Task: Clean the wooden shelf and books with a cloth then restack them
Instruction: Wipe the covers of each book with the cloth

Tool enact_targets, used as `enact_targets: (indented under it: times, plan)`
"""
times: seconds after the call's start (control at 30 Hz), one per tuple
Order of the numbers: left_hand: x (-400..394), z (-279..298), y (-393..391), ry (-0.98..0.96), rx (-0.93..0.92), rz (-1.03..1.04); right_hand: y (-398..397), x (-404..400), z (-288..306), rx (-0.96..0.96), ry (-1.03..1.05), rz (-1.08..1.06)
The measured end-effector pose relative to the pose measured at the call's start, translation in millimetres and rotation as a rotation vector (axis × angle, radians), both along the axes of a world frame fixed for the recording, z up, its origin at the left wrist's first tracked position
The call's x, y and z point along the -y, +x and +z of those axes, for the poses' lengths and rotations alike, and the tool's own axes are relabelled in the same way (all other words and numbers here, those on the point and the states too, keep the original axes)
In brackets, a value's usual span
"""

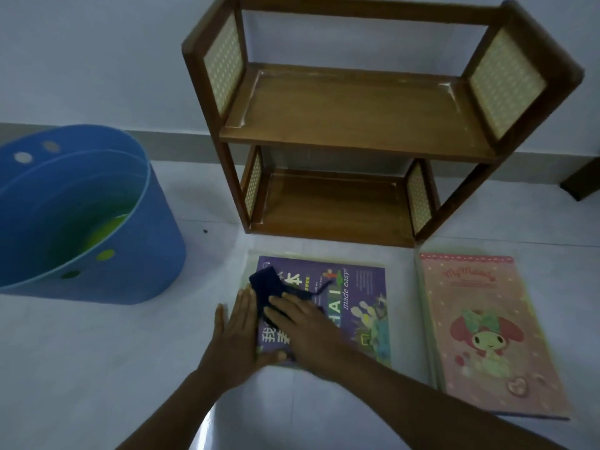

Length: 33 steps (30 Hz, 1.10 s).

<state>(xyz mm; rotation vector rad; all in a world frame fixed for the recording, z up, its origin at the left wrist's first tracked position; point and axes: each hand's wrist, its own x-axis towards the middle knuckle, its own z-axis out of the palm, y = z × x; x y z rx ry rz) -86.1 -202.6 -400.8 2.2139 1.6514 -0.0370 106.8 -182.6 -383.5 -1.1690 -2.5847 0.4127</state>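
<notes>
Lower centre: purple book [354, 306] steadied by flat left hand [238, 332]; dark cloth [271, 287] pressed under flat right hand [303, 323]. Risk: book sliding if steadying slackens.

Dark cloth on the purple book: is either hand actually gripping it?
No grip: the right hand presses the dark cloth's near end flat; the left hand steadies the purple book.
</notes>
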Motion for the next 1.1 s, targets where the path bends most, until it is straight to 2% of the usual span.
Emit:
enact_targets:
  times: [0.07,0.13,0.2,0.27,0.37,0.43,0.5,0.57,0.63,0.7,0.77,0.87,0.93,0.97,1.0,1.1]
  plan:
    - [-1,2,2,-0.027,0.014,0.017,30,-16,6,0.001,-0.022,-0.181]
    - [0,0,4,-0.012,0.047,0.032,65,-26,5,-0.112,-0.103,-0.51]
    - [-1,2,2,-0.006,0.055,0.029,66,-24,5,-0.181,-0.181,-0.691]
    - [-1,2,1,-0.015,0.048,0.019,31,-9,4,-0.123,-0.118,-0.592]
    - [-2,3,0,-0.023,-0.074,-0.071,-31,21,5,-0.114,-0.175,-0.227]
    - [-1,2,-1,-0.012,-0.107,-0.077,-32,14,9,-0.08,-0.173,-0.098]
    - [2,1,-2,-0.041,-0.112,-0.052,-2,4,8,-0.05,-0.07,-0.168]
    - [3,1,-2,-0.039,-0.096,-0.015,46,-2,4,0.024,-0.05,-0.4]
    - [4,0,-1,-0.041,-0.096,-0.003,89,2,2,0.038,-0.101,-0.654]
    - [4,-1,-1,-0.035,-0.088,-0.001,85,12,0,0.06,-0.126,-0.769]
    - [4,-1,0,-0.039,-0.099,-0.012,44,31,-4,0.024,-0.12,-0.693]
    - [6,3,0,0.02,-0.145,-0.053,-22,61,8,-0.026,-0.073,-0.302]
    - [7,7,0,0.038,-0.186,-0.071,-16,56,9,-0.008,0.016,-0.213]
    - [7,9,1,0.035,-0.197,-0.062,0,49,6,0.011,0.048,-0.258]
    - [8,10,2,0.035,-0.199,-0.051,19,42,6,0.017,-0.021,-0.373]
    - [13,15,17,0.084,-0.17,-0.126,84,27,5,-0.065,-0.141,-0.866]
